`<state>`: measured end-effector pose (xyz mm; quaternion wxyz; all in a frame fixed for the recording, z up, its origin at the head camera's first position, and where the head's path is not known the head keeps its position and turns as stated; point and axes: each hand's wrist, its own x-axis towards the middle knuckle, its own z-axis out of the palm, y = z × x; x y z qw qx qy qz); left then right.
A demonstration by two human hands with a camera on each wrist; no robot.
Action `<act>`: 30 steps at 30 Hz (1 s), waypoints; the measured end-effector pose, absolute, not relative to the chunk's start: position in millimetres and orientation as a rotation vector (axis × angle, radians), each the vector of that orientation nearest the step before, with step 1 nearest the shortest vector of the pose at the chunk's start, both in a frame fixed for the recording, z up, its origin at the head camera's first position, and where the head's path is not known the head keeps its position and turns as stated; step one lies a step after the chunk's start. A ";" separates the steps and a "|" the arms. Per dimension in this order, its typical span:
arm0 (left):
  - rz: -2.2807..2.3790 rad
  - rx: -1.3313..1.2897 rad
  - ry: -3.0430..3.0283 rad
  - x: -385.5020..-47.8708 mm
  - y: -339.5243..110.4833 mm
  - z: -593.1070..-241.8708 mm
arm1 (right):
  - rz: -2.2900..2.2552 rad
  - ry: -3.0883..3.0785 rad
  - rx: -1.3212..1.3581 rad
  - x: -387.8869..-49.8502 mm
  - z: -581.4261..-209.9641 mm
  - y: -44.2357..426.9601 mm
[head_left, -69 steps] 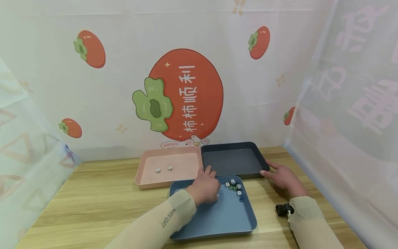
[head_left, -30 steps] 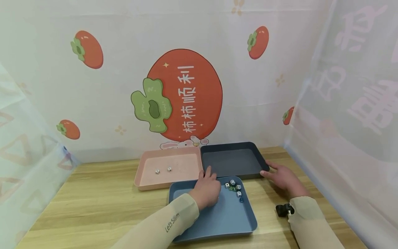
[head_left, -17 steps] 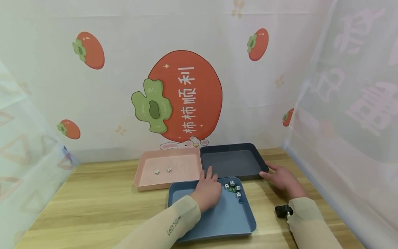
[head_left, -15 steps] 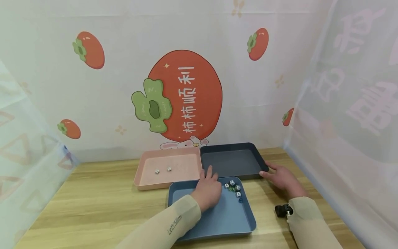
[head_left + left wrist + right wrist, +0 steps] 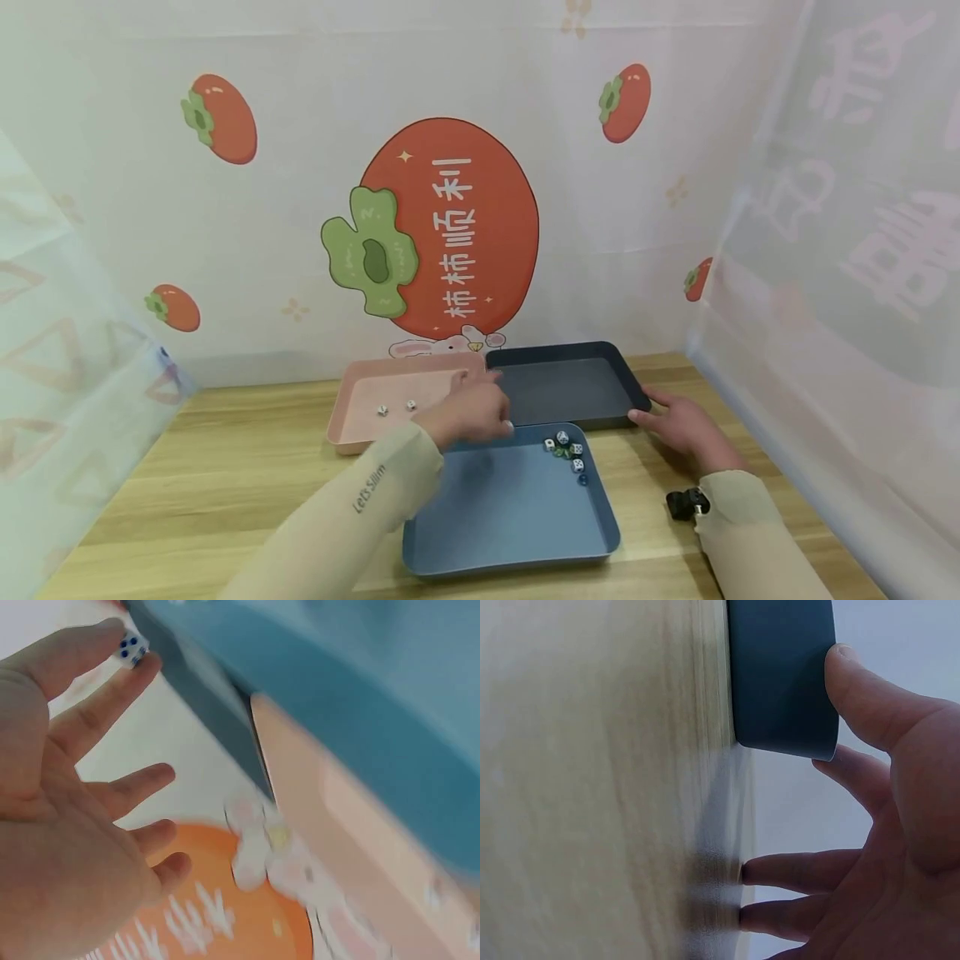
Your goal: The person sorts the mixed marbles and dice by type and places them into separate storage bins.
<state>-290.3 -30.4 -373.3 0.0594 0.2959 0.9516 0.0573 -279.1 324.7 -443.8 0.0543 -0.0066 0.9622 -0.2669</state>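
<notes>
In the left wrist view, a white die with blue dots [image 5: 131, 649] is pinched between the thumb and index finger of my left hand [image 5: 476, 408]; the other fingers are spread. That hand is above the meeting edges of the pink tray [image 5: 435, 385] and the blue tray [image 5: 517, 517]. My right hand [image 5: 682, 427] holds the near right corner of the dark tray [image 5: 570, 392], thumb on one side and index finger on the other. Several white dice [image 5: 577, 465], small green pieces [image 5: 562, 452] and a blue bead [image 5: 582, 480] gather in the blue tray's far right corner.
Two white dice [image 5: 411, 406] lie apart in the pink tray, which stands beside the dark one. A black device [image 5: 686, 503] is at the right wrist. A wooden table [image 5: 225, 475] carries the trays, with a persimmon-printed cloth [image 5: 285, 208] behind.
My left hand has lifted from inside the blue tray and moved up and left toward the pink tray, carrying the die. The right hand stays at the dark tray's corner.
</notes>
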 end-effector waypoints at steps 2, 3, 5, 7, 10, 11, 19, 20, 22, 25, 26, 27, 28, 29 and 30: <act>0.203 0.883 2.922 -300.2 -49.4 -364.0 | -0.814 2.914 -0.009 -279.3 -444.1 324.4; 0.216 0.872 2.937 -305.4 -60.1 -360.4 | -0.814 2.909 0.000 -279.3 -444.1 324.3; 0.238 0.823 2.976 -313.7 -82.1 -353.0 | -0.815 2.898 0.019 -279.3 -444.0 323.8; 0.235 0.751 3.001 -320.6 -103.5 -347.9 | -0.816 2.891 0.025 -279.1 -443.6 323.3; 0.245 0.611 3.049 -327.7 -132.9 -344.9 | -0.816 2.893 0.020 -279.3 -442.9 323.1; 0.239 0.582 3.060 -329.9 -141.4 -344.9 | -0.818 2.895 0.017 -279.5 -442.8 323.3; 0.261 0.467 3.104 -338.0 -183.8 -355.9 | -0.814 2.901 0.031 -277.6 -441.5 324.6; 0.257 0.450 3.104 -338.8 -187.5 -359.1 | -0.813 2.901 0.028 -277.6 -441.7 324.7; 0.241 0.427 3.103 -340.2 -194.2 -367.1 | -0.818 2.903 0.019 -277.7 -442.2 324.3; 0.219 0.420 3.101 -343.1 -201.9 -379.8 | -0.827 2.911 -0.005 -278.2 -443.4 324.1; 0.215 0.425 3.102 -344.0 -203.7 -383.7 | -0.828 2.914 -0.014 -278.2 -443.7 324.1; 0.214 0.429 3.102 -345.0 -205.0 -387.2 | -0.832 2.915 -0.015 -278.2 -443.9 324.2; 0.214 0.429 3.105 -346.2 -206.0 -390.5 | -0.834 2.915 -0.017 -278.4 -444.2 324.5; 0.216 0.437 3.110 -347.0 -206.3 -393.1 | -0.834 2.916 -0.017 -278.8 -444.6 325.1; 0.222 0.440 3.114 -347.9 -206.5 -395.4 | -0.836 2.914 -0.013 -279.0 -444.6 325.5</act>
